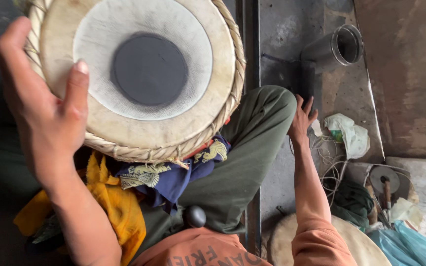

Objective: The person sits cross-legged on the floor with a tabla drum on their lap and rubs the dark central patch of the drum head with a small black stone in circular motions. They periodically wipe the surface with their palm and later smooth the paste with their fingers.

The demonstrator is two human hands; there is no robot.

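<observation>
Head view shows the left hand (40, 113) holding a round drum (144, 74) at its rope-bound rim, thumb lying on the pale skin; this grip is closed on the drum. The drum rests on the person's lap, over a blue and yellow cloth (168, 172). The right hand (301, 118) reaches down to the floor (282, 29) beside the knee, fingers spread wide, holding nothing. A metal cup (338, 47) lies near it.

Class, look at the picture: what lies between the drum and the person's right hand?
In the head view, the bent knee in green trousers lies between the drum and the right hand; the left hand grips the drum's rim.
</observation>
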